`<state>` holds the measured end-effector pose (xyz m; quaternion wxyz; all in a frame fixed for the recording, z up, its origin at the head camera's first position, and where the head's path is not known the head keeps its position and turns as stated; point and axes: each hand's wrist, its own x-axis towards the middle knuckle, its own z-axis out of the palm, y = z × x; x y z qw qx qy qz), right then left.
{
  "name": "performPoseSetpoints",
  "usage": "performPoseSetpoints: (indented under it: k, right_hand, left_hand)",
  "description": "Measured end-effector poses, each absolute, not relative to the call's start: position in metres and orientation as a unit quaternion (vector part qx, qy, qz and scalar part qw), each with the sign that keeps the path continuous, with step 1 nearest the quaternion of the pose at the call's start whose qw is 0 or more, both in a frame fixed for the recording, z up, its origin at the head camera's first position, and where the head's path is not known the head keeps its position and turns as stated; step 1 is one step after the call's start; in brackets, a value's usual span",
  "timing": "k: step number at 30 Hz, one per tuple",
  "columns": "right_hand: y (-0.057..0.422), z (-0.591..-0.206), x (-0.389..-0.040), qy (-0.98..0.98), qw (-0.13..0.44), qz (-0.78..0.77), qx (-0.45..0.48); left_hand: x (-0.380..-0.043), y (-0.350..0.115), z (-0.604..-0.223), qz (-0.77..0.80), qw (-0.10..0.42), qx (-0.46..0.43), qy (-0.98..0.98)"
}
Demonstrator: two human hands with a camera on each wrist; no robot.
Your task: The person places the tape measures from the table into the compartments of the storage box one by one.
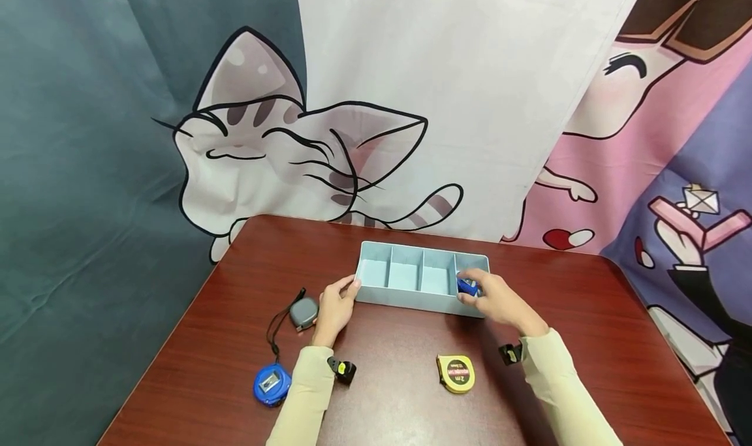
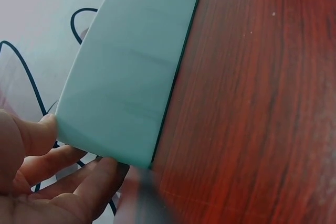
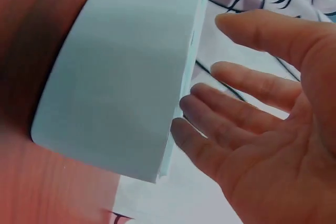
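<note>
A long pale blue box (image 1: pixel 388 296) with several compartments lies across the table. At its left end, my left hand (image 1: pixel 336 307) holds the corner; the left wrist view has the thumb on the rim and fingertips against the end wall (image 2: pixel 105 129). My right hand (image 1: pixel 496 299) is over the right end, thumb and fingers spread apart. In the rightmost compartment sits a blue tape measure (image 1: pixel 467 286), partly covered by that hand. Nothing shows between the right fingers (image 3: pixel 236 114) in the right wrist view, their tips close to the box's rim.
A yellow tape measure (image 1: pixel 456 373) lies in front of the box. To the left are a grey tape measure (image 1: pixel 304 312) with a dark cord and another blue tape measure (image 1: pixel 272 385) with a strap. A printed cloth (image 1: pixel 470 106) hangs behind the brown table (image 1: pixel 399 394).
</note>
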<state>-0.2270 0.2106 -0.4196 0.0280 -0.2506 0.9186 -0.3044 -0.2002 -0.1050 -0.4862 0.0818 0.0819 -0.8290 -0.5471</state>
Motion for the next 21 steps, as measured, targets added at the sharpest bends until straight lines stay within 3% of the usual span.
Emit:
performPoseSetpoints:
  k: [7,15,21]
  right_hand:
    - [0.205,-0.425,-0.192,0.882,-0.034,-0.35,-0.314]
    - [0.194,-0.442,-0.159,0.878,0.004,-0.337,-0.34]
    - [0.187,-0.45,-0.142,0.897,0.0,-0.266,-0.353]
  left_hand:
    - [-0.196,-0.106,-0.486,-0.55,0.081,0.076,-0.827]
    - [-0.193,-0.105,-0.486,-0.549,0.084,0.064,-0.829]
    - [-0.196,-0.105,-0.485,-0.548,0.093,0.063,-0.829]
